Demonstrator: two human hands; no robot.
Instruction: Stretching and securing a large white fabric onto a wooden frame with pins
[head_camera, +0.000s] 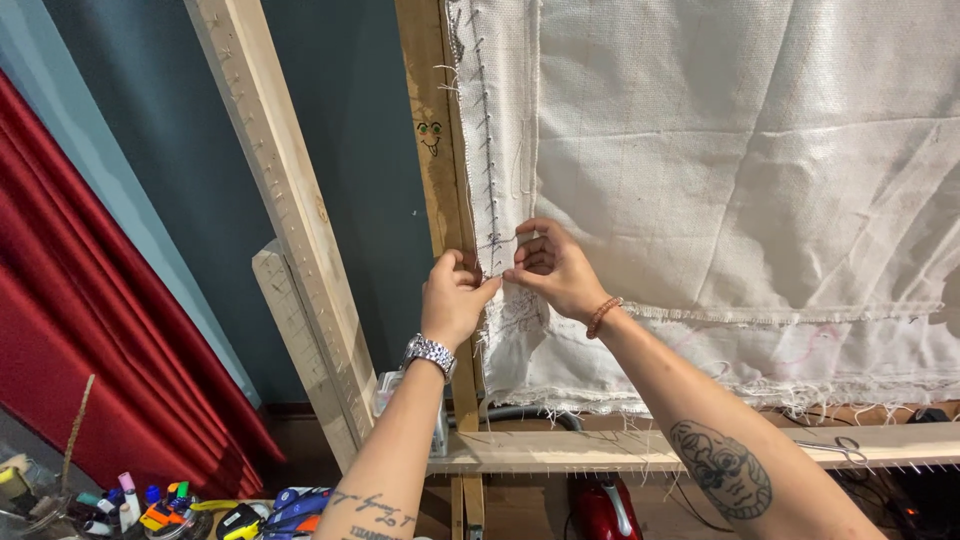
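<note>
I pinch the cream cloth (700, 180) at its left edge with both hands, left hand (455, 300) and right hand (550, 268), against the wooden frame post (432, 150); each grip is closed on it. I should keep it taut and aligned with the nails.

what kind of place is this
Likely a craft or textile workshop. Off-white cloth is stretched on a wooden frame, both hands pinch its edge, scissors rest on the lower rail, and markers crowd the lower left.
</note>
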